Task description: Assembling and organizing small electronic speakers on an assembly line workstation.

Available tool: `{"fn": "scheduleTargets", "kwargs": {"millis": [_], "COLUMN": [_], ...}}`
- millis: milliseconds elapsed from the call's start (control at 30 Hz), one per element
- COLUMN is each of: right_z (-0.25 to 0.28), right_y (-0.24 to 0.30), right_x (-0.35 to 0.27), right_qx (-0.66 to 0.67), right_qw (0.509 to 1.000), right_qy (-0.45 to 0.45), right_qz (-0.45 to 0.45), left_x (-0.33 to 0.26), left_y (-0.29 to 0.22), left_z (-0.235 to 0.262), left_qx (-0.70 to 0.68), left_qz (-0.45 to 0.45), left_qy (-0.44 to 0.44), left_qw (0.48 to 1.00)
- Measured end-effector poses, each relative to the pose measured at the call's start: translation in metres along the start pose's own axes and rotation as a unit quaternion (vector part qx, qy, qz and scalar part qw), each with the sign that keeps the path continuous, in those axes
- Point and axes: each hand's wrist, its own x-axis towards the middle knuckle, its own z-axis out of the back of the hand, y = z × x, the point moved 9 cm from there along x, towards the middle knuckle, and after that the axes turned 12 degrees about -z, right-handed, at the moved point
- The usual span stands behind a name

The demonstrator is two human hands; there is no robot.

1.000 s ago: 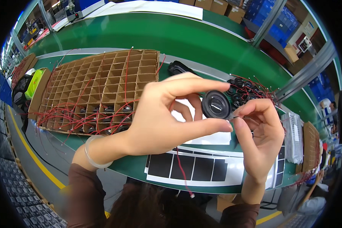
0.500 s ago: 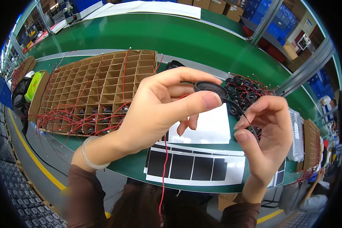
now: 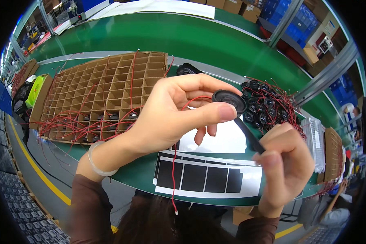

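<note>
Between thumb and fingers, my left hand (image 3: 162,114) grips a small round black speaker (image 3: 228,100) by its rim, tilted above the table. Its red wire (image 3: 174,173) passes through the hand and hangs down past the table edge, a white connector at its end. A narrow black strip (image 3: 250,136) runs from the speaker's lower edge to my right hand (image 3: 286,166), whose thumb and finger pinch its other end. That hand is somewhat blurred. Below both hands lie a sheet of black rectangular stickers (image 3: 193,177) and a glossy white sheet (image 3: 215,138).
A divided cardboard tray (image 3: 110,81) with red-wired speakers in its near cells stands left. More black speakers (image 3: 264,105) are heaped right, beside clear plastic trays (image 3: 313,142) and another cardboard tray (image 3: 333,152). A black object (image 3: 188,69) lies behind my left hand. Metal posts (image 3: 329,79) rise right.
My right hand has moved down and slightly right, and the strip now shows its broad side, stretched straight. The speaker has shifted slightly right and down, still in my left hand.
</note>
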Motion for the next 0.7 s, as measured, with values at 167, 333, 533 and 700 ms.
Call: {"fn": "scheduleTargets", "kwargs": {"millis": [167,333,533,700], "right_z": [0.014,0.015,0.014,0.014], "right_y": [-0.02,-0.024,-0.025,-0.027], "right_x": [0.009,0.013,0.015,0.015], "right_qx": [0.072,0.075,0.078,0.086], "right_qw": [0.995,0.994,0.994,0.992], "right_qy": [-0.013,0.003,0.017,0.011], "right_qz": [-0.075,-0.086,-0.08,-0.092], "left_x": [-0.003,-0.004,-0.006,-0.008], "left_y": [-0.005,-0.007,-0.007,-0.005], "left_z": [-0.006,-0.012,-0.016,-0.018], "left_qx": [-0.091,-0.075,-0.064,-0.083], "left_qz": [0.0,-0.011,-0.002,0.002], "left_qy": [0.015,0.044,0.055,0.058], "left_qw": [0.996,0.996,0.996,0.995]}}
